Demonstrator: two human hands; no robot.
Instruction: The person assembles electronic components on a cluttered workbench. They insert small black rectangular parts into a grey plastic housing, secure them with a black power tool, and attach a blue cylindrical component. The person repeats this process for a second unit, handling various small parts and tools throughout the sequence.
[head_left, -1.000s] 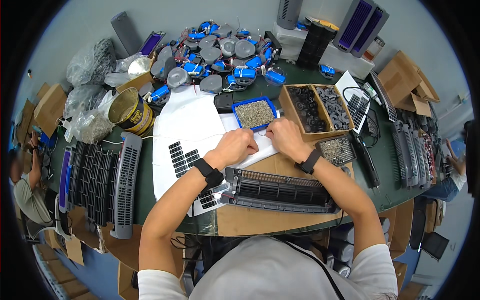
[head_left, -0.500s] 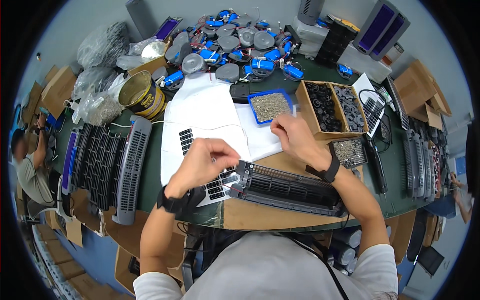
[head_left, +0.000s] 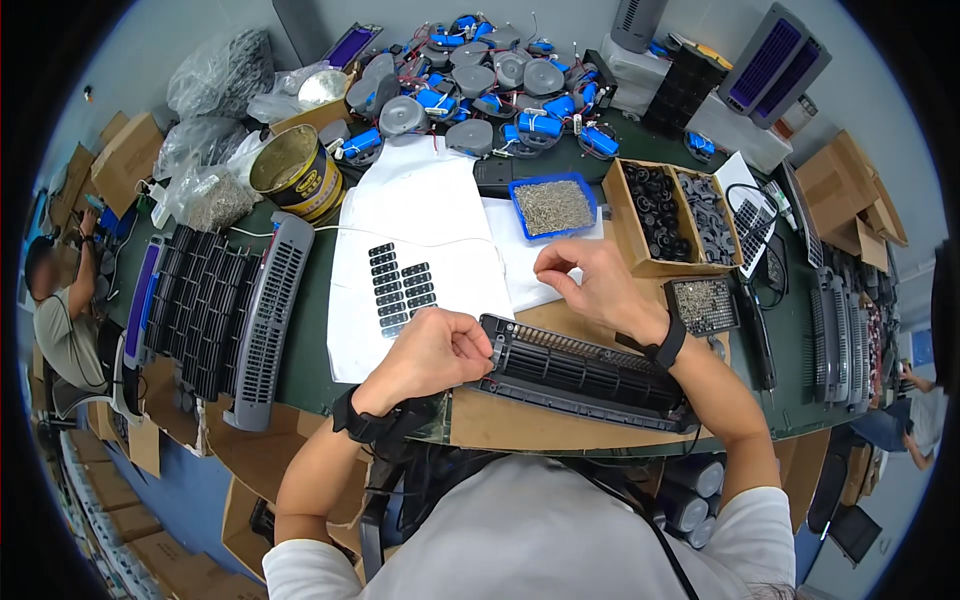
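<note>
Left hand (head_left: 432, 350) now lower, clasping black grille (head_left: 585, 370); right hand (head_left: 592, 285) raised.

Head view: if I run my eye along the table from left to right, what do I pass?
Stack of grey grilles → yellow tin → white sheet with black pads → left hand → blue tray of small metal parts → right hand → cardboard box of black rings.

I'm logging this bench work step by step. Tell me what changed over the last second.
The left hand came down off the white sheet to the left end of the black grille and now grips it. The right hand drew slightly back from the blue screw tray, fingertips pinched; what it holds is too small to tell. The grille, the tray and the parts boxes stayed put.
</note>
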